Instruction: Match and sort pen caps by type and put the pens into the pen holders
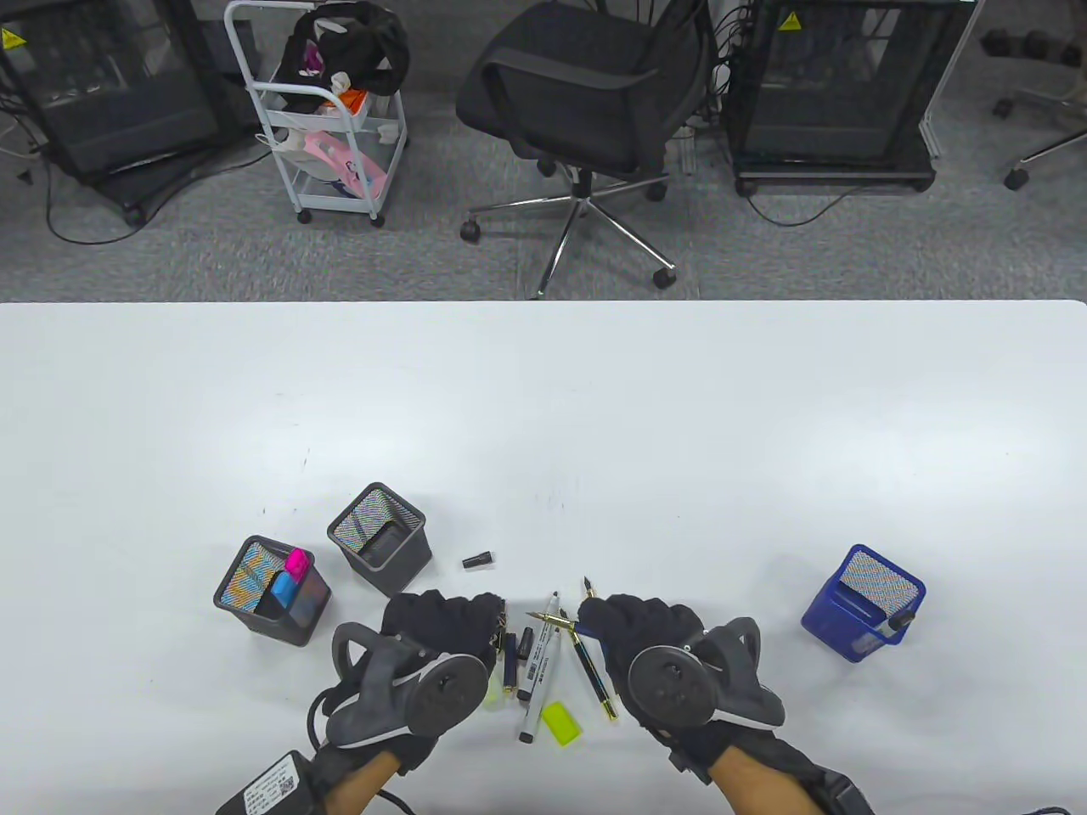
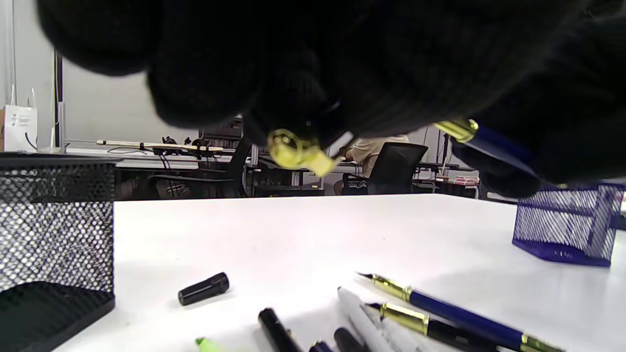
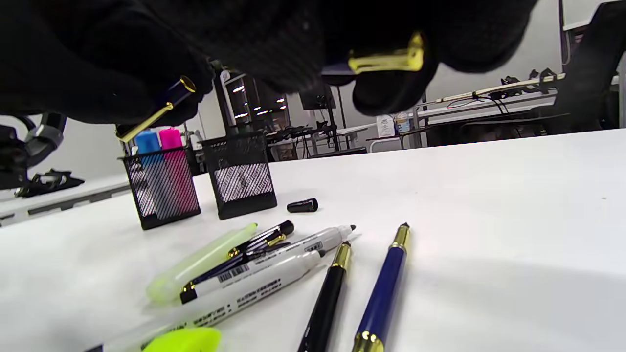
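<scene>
Table (image 1: 543, 407), white and wide, carries everything at its near edge: two black mesh holders on the left, one (image 1: 272, 592) with a pink and a blue highlighter standing in it, the other (image 1: 380, 536) just beside it, and a blue mesh holder (image 1: 863, 602) well apart on the right. Between the hands lies a loose heap of pens (image 1: 543, 671), their long axes running mostly away from the person and fanning slightly, with a yellow-green cap (image 1: 561, 722) at the near end and a small black cap (image 1: 478, 559) alone beyond the heap, nearer the left hand. The left hand (image 1: 442, 632) hovers over the heap's left edge, fingers curled round something with a gold clip and ring; its wrist view suggests a fountain-pen cap, though I cannot tell for certain. The right hand (image 1: 637, 628) pinches a dark blue, gold-trimmed fountain pen (image 1: 556, 621), nib pointing left toward the other hand. The two pieces lie nearly end to end, close but apart, so the coming move is probably to bring the ends into line and press them together.
</scene>
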Tool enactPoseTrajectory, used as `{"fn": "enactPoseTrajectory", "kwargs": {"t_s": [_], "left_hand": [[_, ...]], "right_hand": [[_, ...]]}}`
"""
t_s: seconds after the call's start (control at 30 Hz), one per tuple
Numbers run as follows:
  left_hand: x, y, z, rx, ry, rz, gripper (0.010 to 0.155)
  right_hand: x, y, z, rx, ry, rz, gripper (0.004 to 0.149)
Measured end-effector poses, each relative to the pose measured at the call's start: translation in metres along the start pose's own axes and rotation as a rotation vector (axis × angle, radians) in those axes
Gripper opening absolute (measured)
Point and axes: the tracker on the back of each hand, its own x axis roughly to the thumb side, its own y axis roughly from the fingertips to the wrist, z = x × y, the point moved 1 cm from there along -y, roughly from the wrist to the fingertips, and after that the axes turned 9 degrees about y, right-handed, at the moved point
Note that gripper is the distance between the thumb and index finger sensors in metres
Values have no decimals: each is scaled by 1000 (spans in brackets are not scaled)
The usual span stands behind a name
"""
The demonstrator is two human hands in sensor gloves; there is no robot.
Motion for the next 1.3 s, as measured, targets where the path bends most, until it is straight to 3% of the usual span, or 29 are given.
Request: {"fn": "enactPoseTrajectory", "kwargs": {"t_s": [0.37,0.53,0.73,0.87,1.0,1.1,1.23,1.3], "left_hand": [[18,2,9,-76,-116,127,56],[35,2,15,-106,-213,250,55],[48,7,12,-44,-199,346,56],[37,7,11,0,-169,293,57],[17,5,12,-41,-142,75,58],[8,6,13,-4,95,46,50],[2,7,11,32,226,45,48],[-4,8,5,70,294,49,47]], "right_hand": [[12,-1,-4,36,48,52,56],[17,-1,-4,55,51,85,54],[23,1,-4,57,-33,126,54],[15,1,-4,53,-115,96,55],[7,2,-4,21,-210,63,55],[7,3,-4,0,-229,57,55],[13,5,-2,-46,-221,52,54],[10,5,-2,-42,-299,44,54]]}}
